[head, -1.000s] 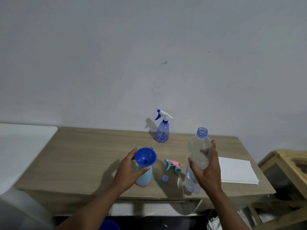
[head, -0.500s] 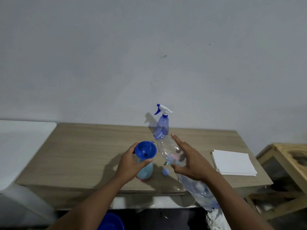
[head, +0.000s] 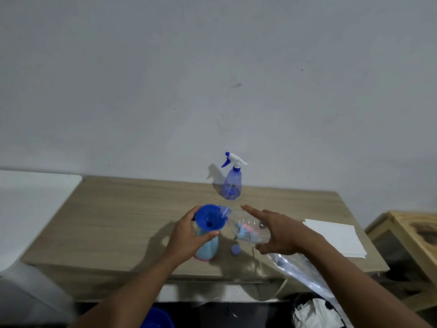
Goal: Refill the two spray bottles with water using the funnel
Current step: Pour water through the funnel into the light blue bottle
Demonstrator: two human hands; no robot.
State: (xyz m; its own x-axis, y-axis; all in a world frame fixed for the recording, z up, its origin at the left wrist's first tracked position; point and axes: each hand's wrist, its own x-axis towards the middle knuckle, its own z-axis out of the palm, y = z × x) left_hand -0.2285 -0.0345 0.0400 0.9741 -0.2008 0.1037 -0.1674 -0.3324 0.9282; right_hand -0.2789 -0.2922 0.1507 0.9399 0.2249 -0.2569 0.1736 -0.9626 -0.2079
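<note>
The left hand (head: 189, 235) is wrapped round the neck of a pale blue spray bottle (head: 208, 248) standing on the counter (head: 123, 223), steadying the blue funnel (head: 210, 217) seated in its mouth; the right hand (head: 281, 233) is clamped on a clear water bottle (head: 246, 227) tipped with its mouth at the funnel's rim; the stream is hard to make out; a detached sprayer head shows only dimly through the plastic; a blue cap (head: 236, 250) lies just beside; a second spray bottle (head: 232, 185) stands upright near the wall; white paper (head: 335, 235) lies at the right.
</note>
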